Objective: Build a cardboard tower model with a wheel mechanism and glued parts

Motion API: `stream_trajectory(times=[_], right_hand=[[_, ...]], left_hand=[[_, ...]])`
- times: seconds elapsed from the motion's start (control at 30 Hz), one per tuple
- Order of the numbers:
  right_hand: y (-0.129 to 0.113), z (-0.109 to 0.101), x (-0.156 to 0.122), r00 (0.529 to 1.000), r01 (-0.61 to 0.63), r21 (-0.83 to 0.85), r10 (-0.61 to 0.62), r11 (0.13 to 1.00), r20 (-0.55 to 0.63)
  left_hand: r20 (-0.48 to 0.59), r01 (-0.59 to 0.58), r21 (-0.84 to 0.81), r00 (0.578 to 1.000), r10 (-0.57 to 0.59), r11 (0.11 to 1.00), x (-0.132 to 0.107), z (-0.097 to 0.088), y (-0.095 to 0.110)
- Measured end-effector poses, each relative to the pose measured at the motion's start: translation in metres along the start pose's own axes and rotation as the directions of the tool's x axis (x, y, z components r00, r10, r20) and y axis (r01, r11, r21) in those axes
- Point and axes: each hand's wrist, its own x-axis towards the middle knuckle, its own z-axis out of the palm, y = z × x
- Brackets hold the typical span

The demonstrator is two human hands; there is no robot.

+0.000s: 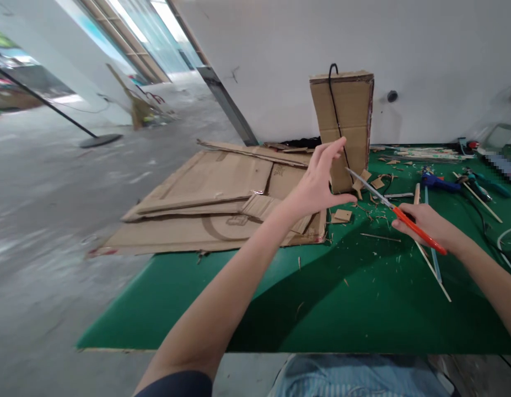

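Observation:
My left hand (319, 179) is stretched forward with fingers spread and thumb apart, holding nothing, just short of an upright cardboard box (347, 118) that has a black cord running down its front. My right hand (429, 223) grips orange-handled scissors (393, 208); their metal blades point up and left toward the base of the box. Both hands hover over a green table (280, 309).
Flattened cardboard sheets (209, 204) lie stacked on the table's left end, overhanging the edge. Thin wooden sticks (431, 259), cardboard scraps (343, 215), a blue glue gun (437, 182) and pliers (484, 186) lie to the right. A white wall stands behind.

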Motion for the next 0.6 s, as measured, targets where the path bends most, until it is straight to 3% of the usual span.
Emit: stream_trajectory(times=[0.1, 0.2, 0.4, 0.6], right_hand=[[-0.001, -0.002, 0.0, 0.998, -0.03, -0.067, 0.034, 0.997, 0.059], [-0.005, -0.001, 0.0, 0.997, -0.04, -0.189, 0.051, 0.981, 0.052], [-0.006, 0.001, 0.002, 0.996, -0.062, -0.38, 0.082, 0.923, 0.037], [0.005, 0.005, 0.005, 0.992, -0.054, -0.435, 0.097, 0.899, 0.077]], left_hand=[[0.237, -0.179, 0.224, 0.964, 0.124, 0.958, 0.005, -0.02, 0.009], [0.369, -0.276, 0.354, 0.919, 0.138, 0.894, 0.006, -0.021, 0.025], [0.428, -0.381, 0.434, 0.885, 0.185, 0.817, 0.001, -0.001, 0.028], [0.48, -0.362, 0.414, 0.866, 0.138, 0.835, -0.004, 0.012, 0.023]])
